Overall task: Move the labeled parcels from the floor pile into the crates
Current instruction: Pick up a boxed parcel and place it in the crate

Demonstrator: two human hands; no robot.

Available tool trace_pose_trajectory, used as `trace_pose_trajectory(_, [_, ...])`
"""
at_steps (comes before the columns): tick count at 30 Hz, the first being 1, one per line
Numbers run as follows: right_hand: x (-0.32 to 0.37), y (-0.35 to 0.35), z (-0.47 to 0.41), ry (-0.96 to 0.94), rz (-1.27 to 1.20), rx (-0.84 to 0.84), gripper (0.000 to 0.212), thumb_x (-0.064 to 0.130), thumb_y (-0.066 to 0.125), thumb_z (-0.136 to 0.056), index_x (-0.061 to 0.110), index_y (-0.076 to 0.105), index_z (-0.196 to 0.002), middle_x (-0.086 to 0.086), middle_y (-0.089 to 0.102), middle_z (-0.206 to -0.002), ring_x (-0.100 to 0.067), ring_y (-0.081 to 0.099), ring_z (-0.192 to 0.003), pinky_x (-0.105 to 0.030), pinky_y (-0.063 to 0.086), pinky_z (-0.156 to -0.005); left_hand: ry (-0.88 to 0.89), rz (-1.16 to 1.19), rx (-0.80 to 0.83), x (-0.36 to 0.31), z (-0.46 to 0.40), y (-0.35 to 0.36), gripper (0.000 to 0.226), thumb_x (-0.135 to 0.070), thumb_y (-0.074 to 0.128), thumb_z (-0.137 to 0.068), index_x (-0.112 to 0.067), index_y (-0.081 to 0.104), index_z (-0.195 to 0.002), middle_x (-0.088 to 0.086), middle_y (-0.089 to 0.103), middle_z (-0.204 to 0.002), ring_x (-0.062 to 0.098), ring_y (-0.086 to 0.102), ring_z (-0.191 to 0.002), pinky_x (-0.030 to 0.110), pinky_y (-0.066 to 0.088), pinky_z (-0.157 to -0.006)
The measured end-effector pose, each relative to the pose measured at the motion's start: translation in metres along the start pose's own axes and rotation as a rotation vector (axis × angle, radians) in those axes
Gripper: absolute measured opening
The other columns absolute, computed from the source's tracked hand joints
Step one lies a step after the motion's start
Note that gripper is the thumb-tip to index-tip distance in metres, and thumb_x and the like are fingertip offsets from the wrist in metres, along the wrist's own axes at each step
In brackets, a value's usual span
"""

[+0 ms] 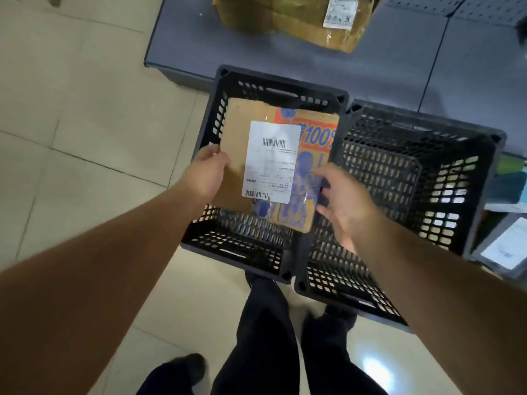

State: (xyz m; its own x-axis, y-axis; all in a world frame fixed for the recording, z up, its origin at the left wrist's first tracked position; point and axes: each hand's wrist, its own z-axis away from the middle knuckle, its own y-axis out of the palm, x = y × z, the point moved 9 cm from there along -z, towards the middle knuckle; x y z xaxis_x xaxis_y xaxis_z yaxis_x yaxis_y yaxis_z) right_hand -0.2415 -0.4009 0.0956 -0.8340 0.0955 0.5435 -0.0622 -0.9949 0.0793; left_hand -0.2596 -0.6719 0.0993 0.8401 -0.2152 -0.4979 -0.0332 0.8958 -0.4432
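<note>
Left hand (206,171) gripping flat brown cardboard parcel (271,163) edge, right hand (346,199) loose alongside; best lowered flat into left black perforated plastic crate (212,115).

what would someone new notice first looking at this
A flat cardboard parcel with a white shipping label, held over the left black crate by the left hand at its left edge and the right hand at its right. Beside it on the right stands a second black crate.
</note>
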Motion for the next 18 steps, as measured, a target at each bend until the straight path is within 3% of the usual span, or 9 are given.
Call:
trace_pose_trajectory(2, [-0.005,0.011,-0.021,-0.008,0.025,-0.009,0.022,0.038,0.056,-0.089,0.029,0.072,-0.102,0.017,0.076,-0.093,-0.001,0.070,-0.076,-0.032,0.046,-0.074,0.014,-0.030,-0.004,0.004,-0.027,0.002,0.049,-0.036,0.052,-0.098,-0.039,0.045,-0.146,0.001,0.057,-0.131,0.024,0.055,-0.114,0.044,0.046,-0.100])
trace_pose_trajectory(5, [-0.014,0.023,-0.053,-0.018,0.042,-0.025,0.020,0.040,0.057,-0.086,0.031,0.072,-0.097,0.019,0.076,-0.090,0.004,0.070,-0.073,-0.030,0.046,-0.069,0.014,-0.025,-0.014,0.018,-0.062,0.008,0.053,-0.032,0.055,-0.097,-0.038,0.045,-0.148,-0.003,0.055,-0.130,0.022,0.052,-0.113,0.039,0.042,-0.096])
trace_pose_trajectory(8, [-0.032,0.031,-0.086,0.025,0.073,-0.067,0.031,0.045,0.057,-0.079,0.031,0.070,-0.102,0.010,0.075,-0.105,-0.011,0.070,-0.095,-0.032,0.050,-0.070,0.016,-0.052,0.017,0.032,-0.093,0.021,0.045,-0.030,0.053,-0.100,-0.040,0.047,-0.143,-0.010,0.055,-0.113,0.015,0.053,-0.098,0.032,0.041,-0.082])
trace_pose_trajectory(10, [-0.044,0.034,-0.110,0.053,0.095,-0.113,0.033,0.045,0.057,-0.078,0.029,0.068,-0.104,0.005,0.073,-0.111,-0.018,0.068,-0.100,-0.035,0.052,-0.076,0.028,-0.088,0.042,0.039,-0.112,0.031,0.026,-0.027,0.053,-0.100,-0.045,0.052,-0.119,-0.017,0.054,-0.095,0.006,0.052,-0.082,0.026,0.039,-0.064])
trace_pose_trajectory(11, [-0.049,0.036,-0.122,0.064,0.108,-0.124,0.036,0.045,0.057,-0.077,0.028,0.068,-0.106,0.003,0.072,-0.112,-0.021,0.068,-0.102,-0.038,0.053,-0.080,0.040,-0.105,0.053,0.040,-0.122,0.035,0.023,-0.026,0.054,-0.100,-0.044,0.052,-0.114,-0.017,0.054,-0.094,0.004,0.052,-0.081,0.023,0.037,-0.061])
trace_pose_trajectory(13, [-0.058,0.041,-0.144,0.080,0.126,-0.134,0.044,0.045,0.058,-0.073,0.027,0.067,-0.113,0.003,0.072,-0.114,-0.023,0.068,-0.103,-0.044,0.055,-0.091,0.070,-0.111,0.090,0.041,-0.143,0.046,0.031,-0.027,0.054,-0.100,-0.040,0.051,-0.129,-0.011,0.061,-0.109,0.008,0.058,-0.090,0.022,0.039,-0.060])
trace_pose_trajectory(15, [-0.064,0.045,-0.166,0.098,0.106,-0.142,0.047,0.045,0.060,-0.074,0.026,0.065,-0.116,0.003,0.072,-0.113,-0.022,0.070,-0.098,-0.042,0.058,-0.082,0.079,-0.140,0.107,0.042,-0.160,0.052,0.033,-0.031,0.053,-0.101,-0.040,0.048,-0.132,-0.006,0.058,-0.123,0.011,0.060,-0.092,0.022,0.042,-0.059])
trace_pose_trajectory(18, [-0.069,0.047,-0.193,0.136,0.066,-0.164,0.040,0.043,0.062,-0.080,0.025,0.061,-0.115,0.007,0.070,-0.104,-0.016,0.069,-0.087,-0.029,0.049,-0.054,0.101,-0.179,0.130,0.045,-0.187,0.062,0.021,-0.036,0.055,-0.099,-0.048,0.048,-0.115,-0.005,0.053,-0.125,0.013,0.059,-0.089,0.024,0.045,-0.058])
